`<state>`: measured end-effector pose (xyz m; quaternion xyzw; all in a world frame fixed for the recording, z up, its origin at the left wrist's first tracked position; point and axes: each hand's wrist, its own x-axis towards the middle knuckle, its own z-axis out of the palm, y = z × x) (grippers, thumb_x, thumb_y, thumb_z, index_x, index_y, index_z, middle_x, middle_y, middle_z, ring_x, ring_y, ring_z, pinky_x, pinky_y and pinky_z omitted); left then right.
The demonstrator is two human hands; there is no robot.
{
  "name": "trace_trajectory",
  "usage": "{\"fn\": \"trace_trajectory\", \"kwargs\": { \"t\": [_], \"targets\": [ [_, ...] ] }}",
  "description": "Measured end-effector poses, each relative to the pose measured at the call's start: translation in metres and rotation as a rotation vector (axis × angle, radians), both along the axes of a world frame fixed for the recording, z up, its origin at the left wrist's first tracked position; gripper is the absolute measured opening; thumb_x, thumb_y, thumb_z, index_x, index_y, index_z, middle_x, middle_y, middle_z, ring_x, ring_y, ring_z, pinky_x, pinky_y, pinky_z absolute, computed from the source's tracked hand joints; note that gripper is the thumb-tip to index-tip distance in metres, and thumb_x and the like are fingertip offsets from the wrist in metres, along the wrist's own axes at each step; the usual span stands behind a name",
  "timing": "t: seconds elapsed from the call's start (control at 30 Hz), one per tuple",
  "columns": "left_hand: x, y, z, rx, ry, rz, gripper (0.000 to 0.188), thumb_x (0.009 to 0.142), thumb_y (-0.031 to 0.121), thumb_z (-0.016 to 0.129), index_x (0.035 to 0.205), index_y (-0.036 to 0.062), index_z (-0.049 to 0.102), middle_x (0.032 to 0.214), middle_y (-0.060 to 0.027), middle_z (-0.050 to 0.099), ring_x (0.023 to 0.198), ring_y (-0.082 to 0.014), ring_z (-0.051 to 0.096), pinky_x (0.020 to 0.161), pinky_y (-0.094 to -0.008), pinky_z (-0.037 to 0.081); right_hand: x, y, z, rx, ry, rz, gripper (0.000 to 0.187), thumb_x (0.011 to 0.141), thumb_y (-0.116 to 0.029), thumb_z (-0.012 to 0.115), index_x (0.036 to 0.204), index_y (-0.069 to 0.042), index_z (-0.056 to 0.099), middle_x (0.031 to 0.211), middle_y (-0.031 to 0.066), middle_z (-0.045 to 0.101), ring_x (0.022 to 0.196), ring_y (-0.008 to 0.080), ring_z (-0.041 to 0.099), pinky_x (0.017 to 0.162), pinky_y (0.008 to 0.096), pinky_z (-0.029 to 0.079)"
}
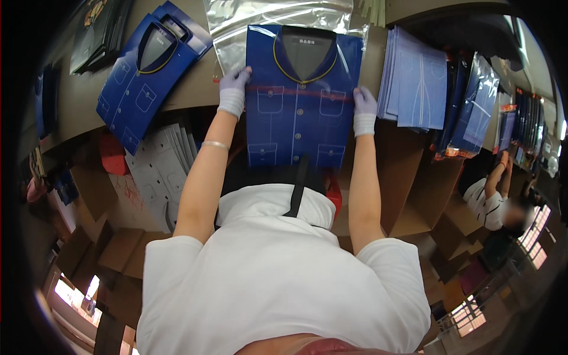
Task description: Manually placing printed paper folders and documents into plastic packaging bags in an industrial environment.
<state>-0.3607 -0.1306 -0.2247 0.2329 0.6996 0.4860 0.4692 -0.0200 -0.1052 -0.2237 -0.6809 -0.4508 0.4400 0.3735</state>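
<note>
Blue shirt-shaped card [296, 100] held flat on table [195, 89]; our left hand [232, 89] and right hand [364, 106] clamp opposite edges, steadying it inside clear plastic bag [278, 18].

Second blue shirt-shaped card [141, 74] lying at an angle on the brown table [80, 109], stack of pale blue sheets [414, 80] sitting at right, grey cut-outs [158, 168] leaning below, co-worker [494, 198] sitting among cardboard boxes [423, 195].
</note>
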Motion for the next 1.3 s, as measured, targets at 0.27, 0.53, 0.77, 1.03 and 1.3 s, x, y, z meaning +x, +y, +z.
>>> {"fn": "trace_trajectory", "kwargs": {
  "t": [0.27, 0.53, 0.77, 1.03, 1.3],
  "targets": [
    [0.007, -0.151, 0.018, -0.167, 0.114, -0.566, 0.017, 0.082, 0.015, 0.063, 0.08, -0.0013, 0.062, 0.064, -0.0034, 0.058, 0.058, -0.0087, 0.047, 0.056, -0.0253, 0.042, 0.046, -0.164, 0.01, -0.298, 0.053, 0.16, 0.017, 0.087, -0.016, 0.056, 0.092, 0.0, 0.059, 0.078, 0.0025, 0.058, 0.068, 0.0091, 0.053, 0.057, 0.0224, 0.046],
    [0.029, -0.11, 0.184, 0.134, 0.05, -1.064, 0.01, 0.079, 0.008, 0.062, 0.084, -0.0013, 0.06, 0.068, -0.0114, 0.057, 0.06, -0.0177, 0.053, 0.059, -0.0293, 0.046, 0.003, -0.162, 0.021, -0.491, 1.121, -0.479, 0.025, 0.081, -0.023, 0.066, 0.101, -0.012, 0.054, 0.076, -0.0025, 0.056, 0.059, 0.0091, 0.05, 0.053, 0.0225, 0.044],
    [0.017, -0.117, 0.175, 0.146, 0.057, -1.095, 0.01, 0.078, 0.003, 0.061, 0.086, -0.0025, 0.061, 0.077, -0.012, 0.061, 0.068, -0.0214, 0.061, 0.066, -0.0282, 0.05, -0.02, -0.085, 0.276, 0.288, 0.099, 0.239, 0.035, 0.08, -0.008, 0.063, 0.114, 0.0, 0.056, 0.096, 0.0066, 0.062, 0.078, 0.0111, 0.061, 0.062, 0.0236, 0.052],
    [0.058, -0.093, 0.143, 0.251, 0.136, -1.107, 0.01, 0.079, 0.003, 0.058, 0.087, -0.0022, 0.061, 0.075, -0.0116, 0.061, 0.067, -0.0187, 0.059, 0.064, -0.0278, 0.048, -0.088, -0.044, 0.114, 0.496, -0.701, 0.761, 0.026, 0.074, -0.01, 0.059, 0.099, -0.015, 0.063, 0.084, 0.007, 0.06, 0.074, 0.026, 0.059, 0.062, 0.0351, 0.048],
    [0.083, 0.007, 0.071, 0.268, 0.666, -0.842, 0.018, 0.071, 0.005, 0.067, 0.086, 0.0021, 0.057, 0.08, -0.0122, 0.056, 0.076, -0.0275, 0.058, 0.071, -0.0319, 0.047, 0.178, -0.018, 0.053, -0.466, 0.009, -0.569, 0.045, 0.08, -0.044, 0.062, 0.09, 0.0, 0.058, 0.074, 0.0127, 0.064, 0.052, 0.0155, 0.058, 0.041, 0.0243, 0.04]
  ]
}}
